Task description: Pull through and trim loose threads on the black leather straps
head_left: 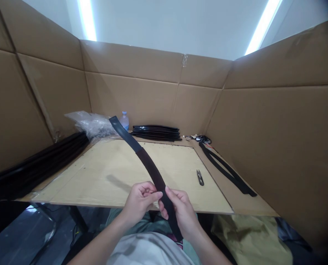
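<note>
A long dark strap (144,160) rises from my lap and arcs up and away to the left over the wooden board (103,176). My left hand (138,201) pinches its left edge with thumb and fingers closed. My right hand (182,211) grips the strap from the right, thumb on top, fingers wrapped behind. Both hands sit at the board's near edge, close together. The strap's lower end hangs down past my right wrist.
Small black thread snips (200,177) lie on the board to the right. Two dark straps (227,169) lie along the right side. A stack of black straps (156,132), a water bottle (124,120) and a plastic bag (93,124) stand at the back. More black strips (39,162) lie left. Cardboard walls (277,140) surround the table.
</note>
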`<state>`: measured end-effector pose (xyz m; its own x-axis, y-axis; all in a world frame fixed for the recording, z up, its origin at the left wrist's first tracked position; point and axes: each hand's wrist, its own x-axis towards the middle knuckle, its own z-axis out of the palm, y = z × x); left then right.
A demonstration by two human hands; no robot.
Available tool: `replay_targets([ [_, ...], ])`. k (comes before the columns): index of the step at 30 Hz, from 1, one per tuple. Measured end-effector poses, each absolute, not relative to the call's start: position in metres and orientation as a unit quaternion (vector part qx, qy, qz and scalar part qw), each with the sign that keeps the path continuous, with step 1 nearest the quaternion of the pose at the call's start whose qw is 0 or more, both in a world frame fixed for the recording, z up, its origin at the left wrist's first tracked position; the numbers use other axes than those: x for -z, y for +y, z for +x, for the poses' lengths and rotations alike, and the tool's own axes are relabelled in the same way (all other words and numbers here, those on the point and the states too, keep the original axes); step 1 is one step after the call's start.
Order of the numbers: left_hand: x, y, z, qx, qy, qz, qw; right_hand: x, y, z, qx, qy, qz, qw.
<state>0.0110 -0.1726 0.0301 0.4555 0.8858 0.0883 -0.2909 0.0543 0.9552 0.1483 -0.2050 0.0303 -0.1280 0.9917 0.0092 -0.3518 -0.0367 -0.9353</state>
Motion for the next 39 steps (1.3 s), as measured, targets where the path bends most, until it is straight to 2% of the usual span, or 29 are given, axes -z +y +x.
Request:
replay_targets([
  [6,-0.026,-0.174,0.011,-0.46,0.309,0.528,0.643,-0.03,-0.206,0.145,-0.599,-0.428,-0.388,0.555],
  [11,-0.028,-0.173,0.011,-0.448,0.282,0.527,0.665,-0.031,-0.207,0.144,-0.642,-0.384,-0.36,0.557],
  [21,-0.023,-0.169,0.007,-0.444,0.284,0.515,0.676,-0.033,-0.207,0.152,-0.857,-0.206,-0.212,0.422],
  [27,-0.019,-0.17,0.005,-0.436,0.267,0.504,0.696,-0.029,-0.208,0.155,-0.878,-0.22,-0.19,0.381],
  [32,-0.019,-0.17,0.006,-0.432,0.26,0.52,0.689,-0.029,-0.212,0.151,-0.828,-0.289,-0.211,0.432],
  [39,-0.035,-0.177,0.011,-0.47,0.258,0.528,0.659,-0.03,-0.217,0.139,-0.628,-0.399,-0.331,0.58],
])
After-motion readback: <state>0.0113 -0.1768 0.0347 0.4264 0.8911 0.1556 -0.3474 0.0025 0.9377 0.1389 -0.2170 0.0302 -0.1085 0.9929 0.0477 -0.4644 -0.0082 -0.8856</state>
